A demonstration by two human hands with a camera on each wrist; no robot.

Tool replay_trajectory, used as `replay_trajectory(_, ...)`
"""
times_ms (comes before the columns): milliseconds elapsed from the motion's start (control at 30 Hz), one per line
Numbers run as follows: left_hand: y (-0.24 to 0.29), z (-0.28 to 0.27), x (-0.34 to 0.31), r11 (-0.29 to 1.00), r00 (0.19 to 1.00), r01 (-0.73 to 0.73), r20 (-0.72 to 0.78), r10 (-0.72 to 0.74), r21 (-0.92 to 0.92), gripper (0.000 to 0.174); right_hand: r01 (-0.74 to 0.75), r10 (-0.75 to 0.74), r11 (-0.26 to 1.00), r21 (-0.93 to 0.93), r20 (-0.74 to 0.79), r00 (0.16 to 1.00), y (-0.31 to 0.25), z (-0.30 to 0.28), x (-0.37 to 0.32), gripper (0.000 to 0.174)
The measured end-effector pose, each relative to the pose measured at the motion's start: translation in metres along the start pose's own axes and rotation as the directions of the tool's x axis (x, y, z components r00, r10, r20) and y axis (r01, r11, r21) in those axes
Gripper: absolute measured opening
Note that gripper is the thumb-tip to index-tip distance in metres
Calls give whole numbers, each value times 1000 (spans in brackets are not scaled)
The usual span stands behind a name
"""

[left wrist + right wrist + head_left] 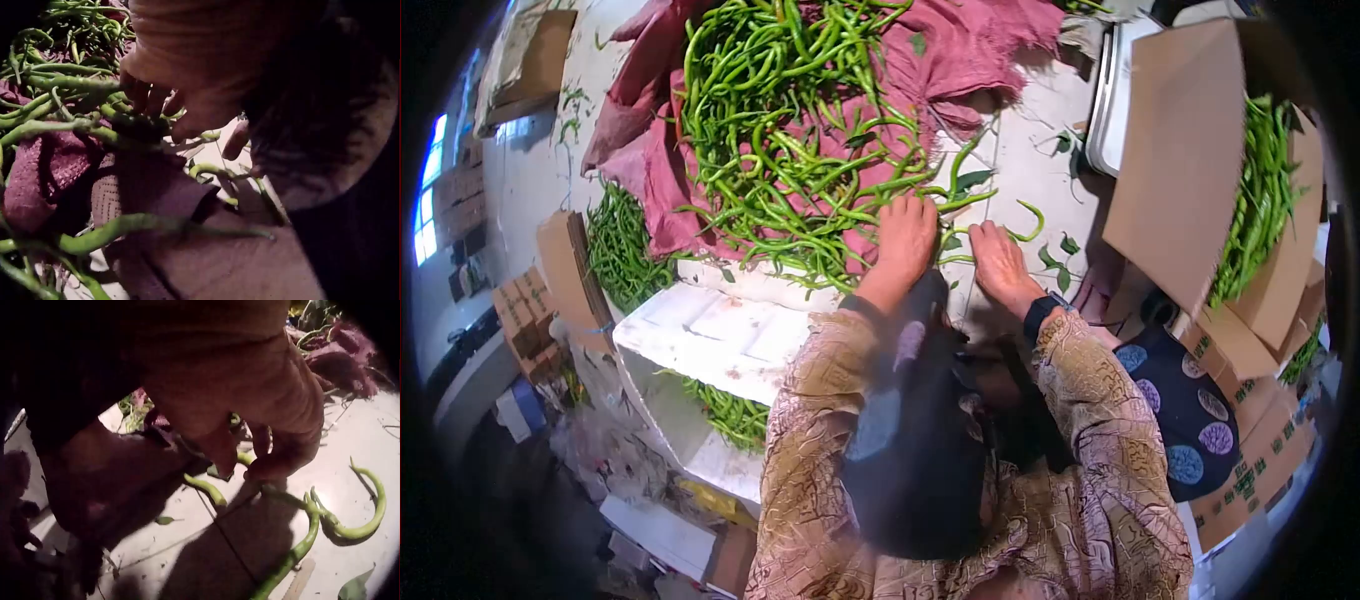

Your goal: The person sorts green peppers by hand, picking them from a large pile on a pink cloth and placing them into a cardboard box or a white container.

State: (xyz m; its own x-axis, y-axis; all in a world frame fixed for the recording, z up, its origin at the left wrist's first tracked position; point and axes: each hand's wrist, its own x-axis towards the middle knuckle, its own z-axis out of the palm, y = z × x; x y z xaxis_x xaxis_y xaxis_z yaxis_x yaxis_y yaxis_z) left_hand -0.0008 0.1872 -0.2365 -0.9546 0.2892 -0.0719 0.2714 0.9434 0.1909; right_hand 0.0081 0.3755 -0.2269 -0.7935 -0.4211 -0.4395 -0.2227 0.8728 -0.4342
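A heap of long green chili peppers (770, 110) lies on a dusty-pink cloth (980, 50). At the heap's near right edge, my left hand (905, 240) curls its fingers over some peppers (115, 115); their hold is partly shadowed in the left wrist view. My right hand (1000, 265), with a dark wristband, is low over the pale floor just to the right. Its thumb and fingers (275, 462) close around a green chili pepper (245, 459), mostly hidden behind them. A curved pepper (369, 531) and another pepper (290, 562) lie on the floor beside that hand.
A white foam box (710, 335) with peppers inside stands at the near left. More peppers (628, 250) are piled beyond it. A cardboard box (1180, 150) holding peppers stands at the right. Loose leaves (1055, 262) lie on the tiled floor (1040, 130).
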Motion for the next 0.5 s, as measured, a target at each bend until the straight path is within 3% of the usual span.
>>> replay_trajectory(100,-12,-5,1,993,999,30,22,-28,-116,37,-3,4,999,-34,20,1000,0,1,13,24)
replay_trajectory(167,-19,-20,13,980,988,128,103,-113,-149,36,33,-31,998,-62,20,999,4,8,16,27)
replay_trajectory(233,-30,-40,27,775,942,103,-188,-277,-623,35,58,-57,998,-40,4,998,6,13,15,26)
replay_trajectory(300,-56,-78,35,666,892,114,-218,-395,-737,41,84,-84,996,4,-18,996,10,15,13,23)
replay_trajectory(333,-73,-84,25,467,768,307,-75,-636,-829,40,-2,1,996,91,16,1000,12,15,13,21)
replay_trajectory(367,-92,-88,11,212,584,441,100,-806,-872,38,-95,87,980,174,57,995,15,14,13,20)
replay_trajectory(433,-127,-73,-30,77,300,430,62,-952,-900,42,-115,108,977,178,47,993,21,2,17,13)
replay_trajectory(467,-145,-56,-57,-51,224,362,140,-965,-931,46,-316,259,787,529,180,949,22,-8,19,11)
replay_trajectory(500,-158,-42,-79,-172,151,282,221,-964,-944,50,-478,333,440,760,357,873,21,-15,21,12)
